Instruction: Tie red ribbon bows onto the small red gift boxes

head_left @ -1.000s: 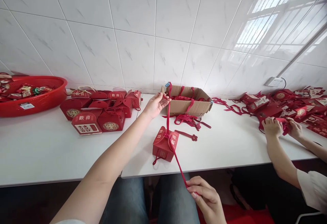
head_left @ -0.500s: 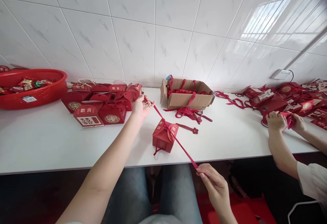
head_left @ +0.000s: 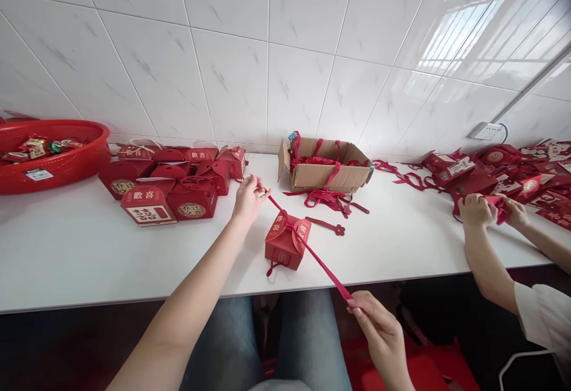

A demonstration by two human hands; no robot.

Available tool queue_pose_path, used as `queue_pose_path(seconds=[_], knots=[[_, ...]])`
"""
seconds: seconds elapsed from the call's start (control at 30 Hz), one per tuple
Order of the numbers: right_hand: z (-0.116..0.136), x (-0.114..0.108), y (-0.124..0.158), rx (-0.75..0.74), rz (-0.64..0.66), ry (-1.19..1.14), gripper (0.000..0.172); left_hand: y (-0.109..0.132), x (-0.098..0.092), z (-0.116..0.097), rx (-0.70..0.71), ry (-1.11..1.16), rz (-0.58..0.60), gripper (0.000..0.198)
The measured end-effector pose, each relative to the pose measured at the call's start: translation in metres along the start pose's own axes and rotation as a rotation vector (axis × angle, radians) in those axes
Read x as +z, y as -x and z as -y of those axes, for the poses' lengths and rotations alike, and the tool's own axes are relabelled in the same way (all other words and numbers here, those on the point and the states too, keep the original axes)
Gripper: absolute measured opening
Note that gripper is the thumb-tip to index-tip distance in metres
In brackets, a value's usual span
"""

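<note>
A small red gift box (head_left: 285,251) stands near the table's front edge, with a red ribbon (head_left: 325,269) crossed over its top. The ribbon is stretched out to both sides. Its far end is pinched in my left hand (head_left: 250,199), up and left of the box. Below and right of the box, past the table edge, my right hand (head_left: 379,325) grips the other end. A dark red cord hangs at the box's lower front corner. Just right of the box lies a red strip with a flower-shaped end (head_left: 328,226).
Finished-looking red boxes (head_left: 191,200) stand grouped at the left, beside a red basket (head_left: 66,171) of wrapped sweets. Behind is a cardboard box (head_left: 319,177) of ribbons, some spilling out. At right, another person's hands (head_left: 479,212) work by piled red boxes (head_left: 473,180).
My left hand has come slightly nearer the box, and my right hand has moved slightly right and down. Both keep hold of the ribbon. The view has shifted a little.
</note>
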State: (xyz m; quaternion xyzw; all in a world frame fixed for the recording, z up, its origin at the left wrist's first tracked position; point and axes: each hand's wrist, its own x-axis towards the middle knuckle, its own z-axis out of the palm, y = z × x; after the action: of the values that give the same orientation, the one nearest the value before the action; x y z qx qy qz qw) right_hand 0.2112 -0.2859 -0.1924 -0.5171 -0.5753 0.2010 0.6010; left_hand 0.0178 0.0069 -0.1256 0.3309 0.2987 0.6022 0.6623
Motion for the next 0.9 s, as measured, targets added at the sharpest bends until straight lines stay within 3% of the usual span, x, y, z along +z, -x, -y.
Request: queue_pose_path(seconds=[0.07,0.17,0.3,0.4,0.5,0.6,0.7,0.9], knots=[[-0.001,0.002,0.000,0.041,-0.047,-0.018,0.019,0.012,-0.001,0.003,0.099,-0.204,0.145,0.011],[-0.002,0.006,-0.001,0.107,-0.104,-0.026,0.014,0.030,-0.007,0.001,0.114,-0.475,0.308,0.025],[-0.004,0.014,-0.004,0.144,-0.102,-0.051,0.013,0.051,-0.017,-0.008,0.098,-0.695,0.526,0.039],[-0.004,0.019,-0.006,0.155,-0.096,-0.067,0.013,0.067,-0.018,-0.010,0.193,-0.932,0.625,0.045],[-0.003,0.022,-0.006,0.164,-0.093,-0.075,0.012,0.079,-0.012,0.000,0.349,-1.129,0.585,0.047],[-0.002,0.024,-0.006,0.169,-0.094,-0.089,0.012,0.084,-0.008,0.015,0.451,-1.212,0.421,0.035],[-0.001,0.024,-0.004,0.187,-0.099,-0.104,0.012,0.084,-0.006,0.026,0.487,-1.246,0.317,0.033],[-0.001,0.024,-0.003,0.208,-0.103,-0.115,0.012,0.084,-0.004,0.029,0.474,-1.290,0.276,0.037]])
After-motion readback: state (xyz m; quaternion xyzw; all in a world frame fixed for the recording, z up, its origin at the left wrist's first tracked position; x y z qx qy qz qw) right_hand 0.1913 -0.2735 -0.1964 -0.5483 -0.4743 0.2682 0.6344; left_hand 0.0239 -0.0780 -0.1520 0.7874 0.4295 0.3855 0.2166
